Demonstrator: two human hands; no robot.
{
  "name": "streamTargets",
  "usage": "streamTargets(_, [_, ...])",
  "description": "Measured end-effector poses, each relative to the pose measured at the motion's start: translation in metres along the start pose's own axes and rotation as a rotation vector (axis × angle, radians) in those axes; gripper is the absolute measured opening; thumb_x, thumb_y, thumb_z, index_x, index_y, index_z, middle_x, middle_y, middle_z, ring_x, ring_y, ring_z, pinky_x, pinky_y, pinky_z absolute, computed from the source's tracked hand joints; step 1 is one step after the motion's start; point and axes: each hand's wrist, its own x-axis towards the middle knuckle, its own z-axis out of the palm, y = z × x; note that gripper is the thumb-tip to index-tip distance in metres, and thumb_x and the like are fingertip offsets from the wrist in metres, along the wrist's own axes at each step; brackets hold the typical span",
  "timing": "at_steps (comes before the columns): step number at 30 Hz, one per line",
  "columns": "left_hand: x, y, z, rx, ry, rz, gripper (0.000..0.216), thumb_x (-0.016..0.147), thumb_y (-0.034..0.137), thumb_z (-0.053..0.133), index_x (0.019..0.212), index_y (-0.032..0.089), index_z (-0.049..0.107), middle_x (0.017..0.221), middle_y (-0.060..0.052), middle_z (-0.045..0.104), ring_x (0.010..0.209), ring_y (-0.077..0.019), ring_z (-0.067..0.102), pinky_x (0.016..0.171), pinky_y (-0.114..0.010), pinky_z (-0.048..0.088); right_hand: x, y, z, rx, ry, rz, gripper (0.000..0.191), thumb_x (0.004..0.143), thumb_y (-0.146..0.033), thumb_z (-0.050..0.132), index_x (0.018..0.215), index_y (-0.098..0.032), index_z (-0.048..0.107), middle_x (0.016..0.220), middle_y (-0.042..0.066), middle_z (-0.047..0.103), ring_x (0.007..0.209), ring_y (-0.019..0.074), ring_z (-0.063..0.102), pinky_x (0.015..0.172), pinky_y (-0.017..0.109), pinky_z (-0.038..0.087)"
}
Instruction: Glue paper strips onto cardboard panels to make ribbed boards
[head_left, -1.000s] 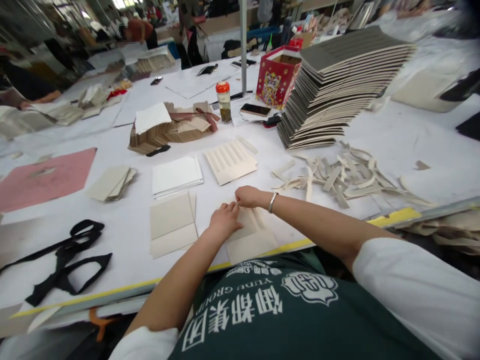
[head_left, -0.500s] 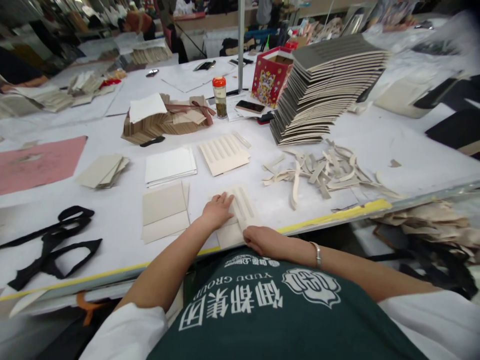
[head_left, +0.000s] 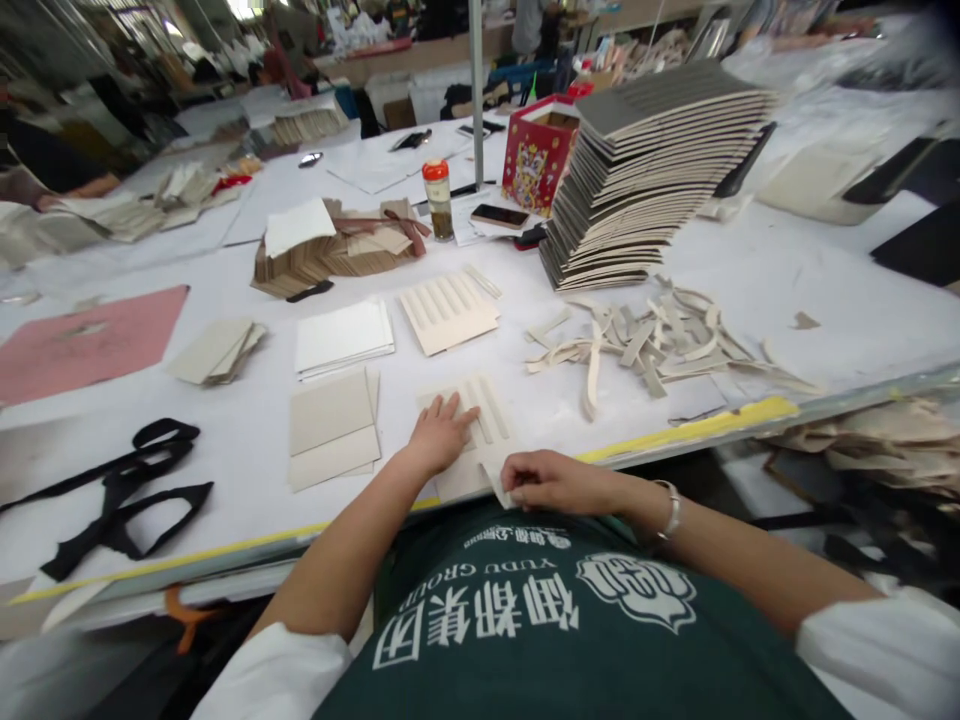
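A cream ribbed panel (head_left: 491, 408) lies at the table's front edge. My left hand (head_left: 441, 436) rests on its left part with fingers spread, pressing it down. At the lower right, my right hand (head_left: 551, 480) pinches a pale flap (head_left: 496, 482) that curls up off the surface. Whether this flap is a separate sheet or part of the panel, I cannot tell. Just beyond sits a stack of ribbed cream panels (head_left: 448, 312). Left of my left hand lie flat beige pieces (head_left: 331, 415) and a pile of white sheets (head_left: 343, 338).
Cut scraps (head_left: 645, 335) lie to the right, before a tall leaning stack of grey-backed panels (head_left: 660, 170). Behind stand a red box (head_left: 534, 160), a jar with an orange lid (head_left: 438, 205) and a phone (head_left: 500, 215). Black straps (head_left: 127, 490) lie left. A metal pole (head_left: 478, 100) rises mid-table.
My right hand has shifted slightly right and turned, and a pale flap now curls up in its fingers. My left hand remains on the panel with its fingers spread a little more.
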Motion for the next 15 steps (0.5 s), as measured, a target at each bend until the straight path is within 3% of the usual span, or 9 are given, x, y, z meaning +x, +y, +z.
streamTargets(2, [-0.004,-0.006,-0.004,-0.038,0.028,-0.002,0.060,0.076,0.025,0.052,0.131,0.021,0.030,0.140,-0.009,0.026,0.128,-0.0277,0.022,0.102,-0.043,0.024,-0.011,0.006,-0.039,-0.059,0.222,0.046,0.016,0.080,-0.027,0.043,0.087,-0.016,0.051,0.071,0.001,0.056,0.063,0.0111,0.053,0.060,0.023,0.043])
streamTargets(4, [-0.005,-0.014,-0.009,-0.095,0.123,-0.045,0.059,0.077,0.025,0.050,0.131,0.014,0.028,0.138,-0.012,0.030,0.127,-0.0225,0.027,0.102,-0.036,0.026,-0.016,0.014,-0.077,-0.310,0.549,0.171,0.019,0.081,-0.027,0.040,0.091,-0.016,0.052,0.080,0.006,0.058,0.069,0.0145,0.055,0.065,0.027,0.044])
streamTargets(6, [0.000,-0.022,-0.014,-0.120,0.213,-0.112,0.049,0.080,0.023,0.046,0.126,0.010,0.036,0.131,-0.013,0.040,0.121,-0.0196,0.035,0.101,-0.032,0.028,-0.007,0.018,-0.101,-0.629,0.819,0.288,0.022,0.080,-0.023,0.042,0.098,-0.016,0.054,0.101,0.013,0.056,0.084,0.0199,0.056,0.072,0.032,0.043])
streamTargets(7, [0.004,-0.025,-0.017,-0.117,0.231,-0.142,0.044,0.080,0.022,0.045,0.122,0.010,0.041,0.125,-0.013,0.046,0.117,-0.0194,0.039,0.099,-0.031,0.030,0.004,0.017,-0.105,-0.751,0.877,0.309,0.025,0.080,-0.022,0.043,0.101,-0.016,0.054,0.110,0.015,0.053,0.091,0.0220,0.054,0.074,0.033,0.042])
streamTargets(8, [0.009,-0.027,-0.020,-0.108,0.231,-0.163,0.039,0.080,0.021,0.045,0.117,0.010,0.046,0.118,-0.012,0.050,0.112,-0.0195,0.043,0.097,-0.031,0.032,0.019,0.014,-0.104,-0.824,0.870,0.300,0.026,0.080,-0.022,0.044,0.103,-0.016,0.054,0.113,0.015,0.052,0.094,0.0230,0.054,0.075,0.032,0.041])
streamTargets(10, [0.020,-0.029,-0.026,-0.082,0.206,-0.183,0.032,0.077,0.020,0.048,0.108,0.012,0.054,0.108,-0.010,0.054,0.103,-0.0198,0.048,0.093,-0.031,0.035,0.059,0.005,-0.091,-0.811,0.697,0.234,0.025,0.081,-0.027,0.043,0.100,-0.017,0.056,0.103,0.011,0.059,0.089,0.0207,0.057,0.072,0.028,0.042])
streamTargets(12, [0.032,-0.029,-0.031,-0.067,0.174,-0.197,0.026,0.074,0.018,0.050,0.099,0.014,0.058,0.101,-0.009,0.055,0.098,-0.0197,0.050,0.088,-0.031,0.038,0.102,-0.005,-0.073,-0.654,0.453,0.207,0.024,0.082,-0.032,0.043,0.089,-0.016,0.060,0.081,0.007,0.065,0.073,0.0156,0.060,0.065,0.023,0.042])
streamTargets(15, [0.046,-0.030,-0.036,-0.081,0.122,-0.203,0.022,0.072,0.018,0.051,0.092,0.015,0.060,0.095,-0.008,0.055,0.089,-0.0185,0.053,0.079,-0.028,0.041,0.149,-0.011,-0.058,-0.473,0.246,0.297,0.025,0.080,-0.027,0.042,0.077,-0.012,0.062,0.066,0.007,0.066,0.054,0.0127,0.059,0.054,0.021,0.042])
